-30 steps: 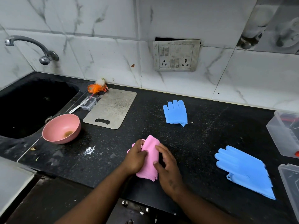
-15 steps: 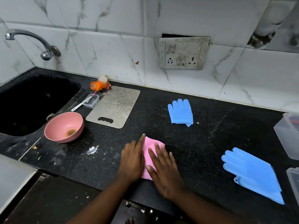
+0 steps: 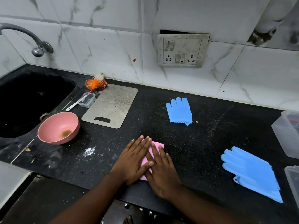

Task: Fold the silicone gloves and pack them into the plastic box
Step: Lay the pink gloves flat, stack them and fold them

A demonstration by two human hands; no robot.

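Note:
A folded pink silicone glove (image 3: 157, 146) lies on the black counter near the front edge, mostly hidden under both hands. My left hand (image 3: 134, 160) lies flat on its left part, and my right hand (image 3: 160, 172) lies flat on its right part, fingers spread. A folded blue glove (image 3: 179, 111) rests farther back in the middle. An unfolded blue glove (image 3: 249, 172) lies flat to the right. A clear plastic box (image 3: 286, 135) stands at the right edge, and its clear lid (image 3: 292, 180) lies in front of it.
A black sink (image 3: 29, 101) with a tap (image 3: 37, 46) is on the left. Beside it stand a pink bowl (image 3: 59, 127), a metal cutting board (image 3: 111, 105), a small clear container (image 3: 87, 99) and an orange scrubber (image 3: 95, 83). A socket panel (image 3: 182, 50) hangs on the tiled wall.
My hands went from pinching and folding the pink glove to pressing flat on it. The glove now lies flattened on the counter under both palms.

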